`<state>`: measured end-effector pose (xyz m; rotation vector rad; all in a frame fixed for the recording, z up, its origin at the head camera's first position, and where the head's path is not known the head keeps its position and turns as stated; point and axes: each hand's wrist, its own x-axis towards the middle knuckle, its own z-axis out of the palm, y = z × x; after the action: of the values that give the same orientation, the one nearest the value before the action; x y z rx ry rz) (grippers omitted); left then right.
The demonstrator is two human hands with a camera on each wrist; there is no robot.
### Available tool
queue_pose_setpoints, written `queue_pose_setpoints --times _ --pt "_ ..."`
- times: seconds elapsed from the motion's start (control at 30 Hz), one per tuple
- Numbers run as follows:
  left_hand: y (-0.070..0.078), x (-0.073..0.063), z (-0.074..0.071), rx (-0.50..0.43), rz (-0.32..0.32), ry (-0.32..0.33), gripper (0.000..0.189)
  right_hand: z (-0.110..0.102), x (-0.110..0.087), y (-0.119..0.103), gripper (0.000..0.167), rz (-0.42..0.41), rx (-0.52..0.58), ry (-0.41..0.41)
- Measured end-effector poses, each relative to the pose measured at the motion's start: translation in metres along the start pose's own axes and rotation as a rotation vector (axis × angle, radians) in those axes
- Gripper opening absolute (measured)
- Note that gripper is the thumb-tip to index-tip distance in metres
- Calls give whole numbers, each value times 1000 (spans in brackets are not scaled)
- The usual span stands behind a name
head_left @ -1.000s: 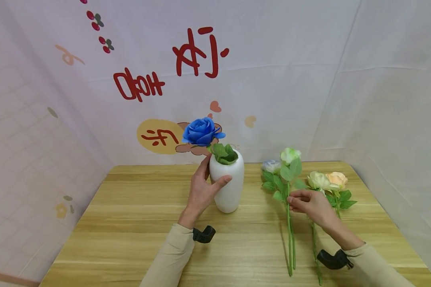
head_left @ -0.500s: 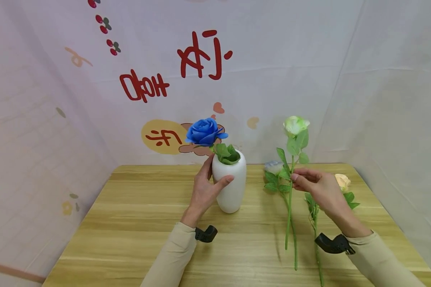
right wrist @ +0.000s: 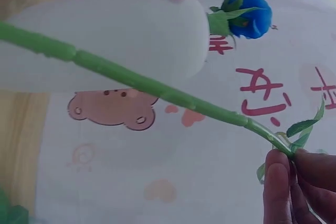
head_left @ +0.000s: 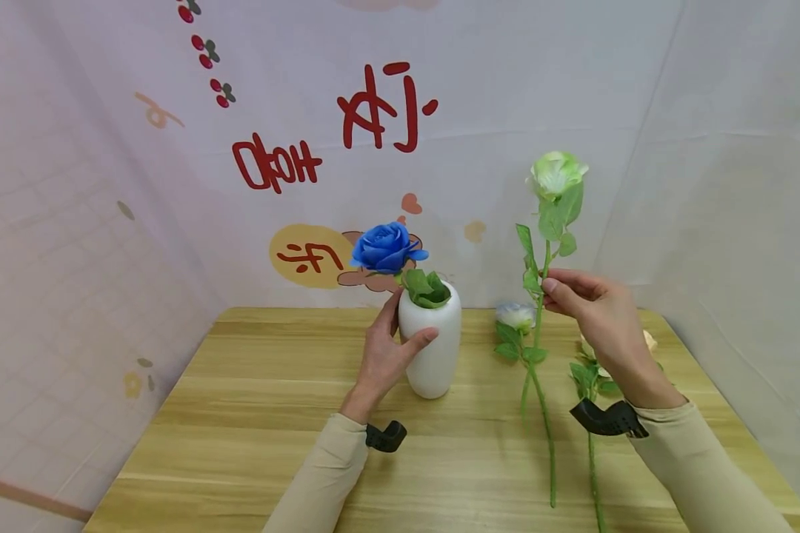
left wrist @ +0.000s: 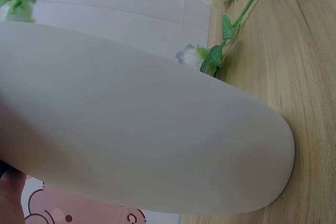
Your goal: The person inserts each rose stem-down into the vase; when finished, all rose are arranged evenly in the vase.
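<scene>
My left hand (head_left: 385, 355) grips the side of a white vase (head_left: 440, 348) that stands upright on the table. A blue rose (head_left: 388, 248) rises from the vase's mouth, its green leaves at the rim. To the right, my right hand (head_left: 600, 318) pinches the stem of a pale green-white rose (head_left: 557, 176) between thumb and fingers, holding it upright with the bloom against the wall cloth. In the right wrist view the green stem (right wrist: 173, 95) crosses in front of the vase. The left wrist view is mostly filled by the vase (left wrist: 147, 124).
A pale blue-white rose (head_left: 516, 316) lies on the wooden table (head_left: 293, 414), its stem towards me. Further right, cream and peach flowers lie partly hidden behind my right hand, with a stem (head_left: 595, 474) reaching the front. A printed cloth (head_left: 493, 89) stands behind.
My right hand has lifted the green-white rose off the table, up and towards the back. The left hand keeps its hold on the vase. The head view has shifted slightly.
</scene>
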<state>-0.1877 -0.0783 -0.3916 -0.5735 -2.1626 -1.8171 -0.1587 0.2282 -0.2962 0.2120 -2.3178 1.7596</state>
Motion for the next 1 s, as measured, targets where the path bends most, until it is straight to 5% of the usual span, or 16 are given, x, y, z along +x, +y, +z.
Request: queue_pose_setpoints --times 0.47,1.0 --pt "-1 -1 0 -7 5 -2 91 18 29 -45 35 -149 347 108" --pt "0 0 1 12 -1 3 99 39 68 -92 31 -246 478 114"
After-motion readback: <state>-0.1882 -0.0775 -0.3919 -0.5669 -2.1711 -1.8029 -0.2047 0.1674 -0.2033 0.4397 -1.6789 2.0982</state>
